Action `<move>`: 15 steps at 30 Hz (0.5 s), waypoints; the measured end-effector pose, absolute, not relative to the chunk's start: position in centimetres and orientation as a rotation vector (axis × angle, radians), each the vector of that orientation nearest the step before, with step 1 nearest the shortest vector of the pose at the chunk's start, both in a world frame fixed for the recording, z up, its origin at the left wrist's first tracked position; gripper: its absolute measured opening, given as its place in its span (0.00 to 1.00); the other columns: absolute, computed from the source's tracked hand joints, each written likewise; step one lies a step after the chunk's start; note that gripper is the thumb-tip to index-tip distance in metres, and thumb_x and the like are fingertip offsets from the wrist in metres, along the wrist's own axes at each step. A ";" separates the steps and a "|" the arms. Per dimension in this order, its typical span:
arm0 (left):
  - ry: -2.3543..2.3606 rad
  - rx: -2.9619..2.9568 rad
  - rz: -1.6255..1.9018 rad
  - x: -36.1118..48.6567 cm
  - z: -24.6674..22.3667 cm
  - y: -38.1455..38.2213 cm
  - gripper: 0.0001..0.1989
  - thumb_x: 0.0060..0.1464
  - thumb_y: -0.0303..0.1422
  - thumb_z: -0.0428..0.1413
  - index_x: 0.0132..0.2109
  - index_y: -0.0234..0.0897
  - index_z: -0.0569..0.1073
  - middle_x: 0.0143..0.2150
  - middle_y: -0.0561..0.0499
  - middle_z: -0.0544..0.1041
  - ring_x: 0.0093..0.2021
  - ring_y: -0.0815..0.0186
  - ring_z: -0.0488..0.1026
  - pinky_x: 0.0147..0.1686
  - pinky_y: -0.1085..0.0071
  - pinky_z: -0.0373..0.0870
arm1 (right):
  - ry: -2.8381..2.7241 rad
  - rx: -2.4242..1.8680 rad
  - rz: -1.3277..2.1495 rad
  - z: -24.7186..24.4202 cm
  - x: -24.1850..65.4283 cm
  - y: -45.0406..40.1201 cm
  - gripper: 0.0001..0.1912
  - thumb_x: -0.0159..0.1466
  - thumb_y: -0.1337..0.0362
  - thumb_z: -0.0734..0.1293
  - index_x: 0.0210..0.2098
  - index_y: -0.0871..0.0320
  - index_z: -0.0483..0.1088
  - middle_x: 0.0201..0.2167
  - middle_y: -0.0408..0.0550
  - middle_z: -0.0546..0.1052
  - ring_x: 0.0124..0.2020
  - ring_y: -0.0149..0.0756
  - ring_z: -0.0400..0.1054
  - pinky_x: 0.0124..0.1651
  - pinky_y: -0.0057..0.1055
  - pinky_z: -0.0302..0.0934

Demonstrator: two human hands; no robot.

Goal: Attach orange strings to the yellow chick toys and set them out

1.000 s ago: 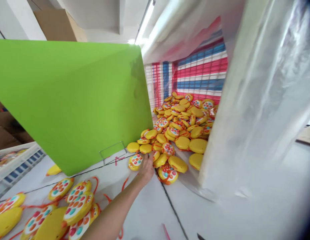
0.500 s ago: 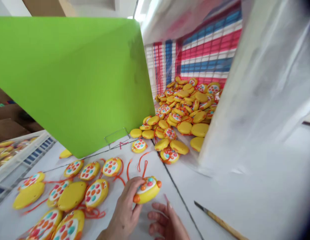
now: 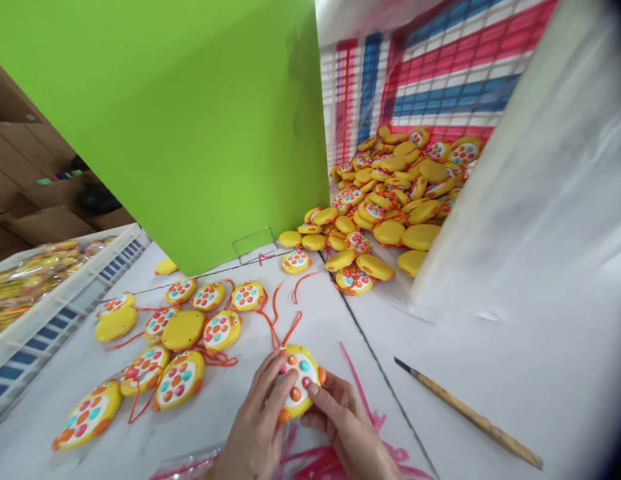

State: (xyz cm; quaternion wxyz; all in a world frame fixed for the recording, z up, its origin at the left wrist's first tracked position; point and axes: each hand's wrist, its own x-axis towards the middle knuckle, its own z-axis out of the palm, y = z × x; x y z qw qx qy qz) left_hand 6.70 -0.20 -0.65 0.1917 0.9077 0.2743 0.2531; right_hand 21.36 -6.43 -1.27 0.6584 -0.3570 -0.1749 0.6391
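Between my hands is a yellow animal-shaped toy (image 3: 306, 355) with a white face of coloured bumps, orange feet and an orange cord loop at its top. My left hand (image 3: 257, 413) grips its left side, with fingers lying over the bumps. My right hand (image 3: 347, 420) pinches the lower right edge, thumb on the front. Some of the toy's face is hidden by my fingers. To the left lie several like toys, among them one face up (image 3: 180, 380) and one showing its plain yellow back (image 3: 183, 330).
A pile of the same toys (image 3: 390, 233) spills from a plastic-lined striped sack (image 3: 455, 73). A green board (image 3: 190, 133) stands behind. A wooden-handled brush or blade (image 3: 470, 413) lies at right. Pink strips (image 3: 320, 463) are near my wrists. A white crate (image 3: 90, 280) holds bagged toys at left.
My right hand has come up and taken hold of the toy's right side. The toy now faces me more squarely. The view has tipped downward, showing the pink strips.
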 end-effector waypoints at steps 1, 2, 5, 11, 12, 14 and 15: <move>0.777 2.520 0.723 6.4 -0.4 -0.5 0.37 0.43 0.14 0.45 0.59 0.49 0.61 0.63 0.51 0.59 0.63 0.59 0.54 0.60 0.62 0.58 | -0.418 -0.816 1.427 -1.4 21.4 -6.5 0.17 0.55 0.56 0.71 0.39 0.60 0.72 0.34 0.48 0.76 0.35 0.34 0.70 0.34 0.26 0.64; 0.805 2.459 0.750 6.1 -0.2 -0.7 0.37 0.44 0.15 0.46 0.59 0.51 0.61 0.64 0.52 0.57 0.64 0.57 0.52 0.60 0.61 0.56 | -0.454 -0.819 1.418 -1.5 21.4 -6.5 0.17 0.54 0.55 0.71 0.38 0.61 0.71 0.33 0.48 0.76 0.34 0.35 0.70 0.36 0.28 0.64; 0.932 2.013 0.839 5.3 0.8 -1.2 0.31 0.49 0.24 0.52 0.60 0.50 0.59 0.66 0.51 0.54 0.65 0.53 0.50 0.59 0.58 0.58 | -0.605 -0.806 1.434 -1.6 21.7 -6.6 0.19 0.54 0.54 0.71 0.38 0.62 0.70 0.30 0.48 0.75 0.30 0.34 0.69 0.34 0.29 0.63; 1.013 1.102 0.757 6.3 1.5 -1.7 0.47 0.43 0.46 0.61 0.64 0.37 0.47 0.54 0.36 0.70 0.48 0.50 0.71 0.33 0.66 0.73 | -0.753 -0.871 1.334 -0.9 21.9 -6.6 0.17 0.56 0.57 0.70 0.43 0.58 0.68 0.33 0.47 0.75 0.34 0.35 0.69 0.35 0.28 0.62; 1.077 1.077 0.771 6.6 1.5 -1.6 0.45 0.44 0.47 0.60 0.63 0.37 0.48 0.52 0.37 0.71 0.45 0.52 0.73 0.32 0.67 0.73 | -0.785 -0.870 1.342 -0.8 21.9 -6.6 0.17 0.57 0.57 0.70 0.43 0.58 0.68 0.34 0.48 0.75 0.35 0.36 0.69 0.36 0.29 0.62; 1.151 1.090 0.764 6.9 1.3 -1.5 0.40 0.47 0.46 0.59 0.61 0.36 0.53 0.49 0.39 0.74 0.41 0.55 0.74 0.31 0.68 0.73 | -0.845 -0.874 1.359 -0.8 21.9 -6.6 0.16 0.59 0.56 0.68 0.43 0.58 0.69 0.35 0.48 0.75 0.36 0.38 0.69 0.37 0.30 0.63; 1.143 1.112 0.741 6.9 1.3 -1.5 0.37 0.47 0.45 0.59 0.60 0.35 0.56 0.48 0.39 0.74 0.40 0.56 0.74 0.31 0.68 0.73 | -0.858 -0.881 1.364 -0.8 22.0 -6.6 0.17 0.60 0.54 0.66 0.43 0.59 0.69 0.35 0.49 0.75 0.36 0.38 0.69 0.37 0.31 0.63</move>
